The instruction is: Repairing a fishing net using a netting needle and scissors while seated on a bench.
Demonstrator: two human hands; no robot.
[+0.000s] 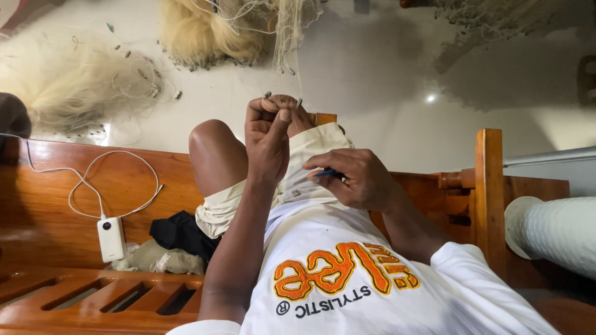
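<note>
- Head view, turned upside down: the person sits on a wooden bench point(74, 186), knee point(214, 149) raised, with the pale tiled floor point(372, 68) open beyond it.
- Left hand point(268, 139) is pressed together, thumb and fingers pinching fine fishing net line point(292, 56) with small dark weights at the fingertips.
- That line runs from the pinch straight away across the floor to the heaped pale net point(211, 31).
- Right hand point(357, 177) is curled, pinching a slim blue tool point(326, 174) over the lap; its long axis lies level, tip toward the left hand.
- Bench rail and post point(489, 186) stand close beside the right arm; a white power bank point(111, 239) with cable lies well apart.
</note>
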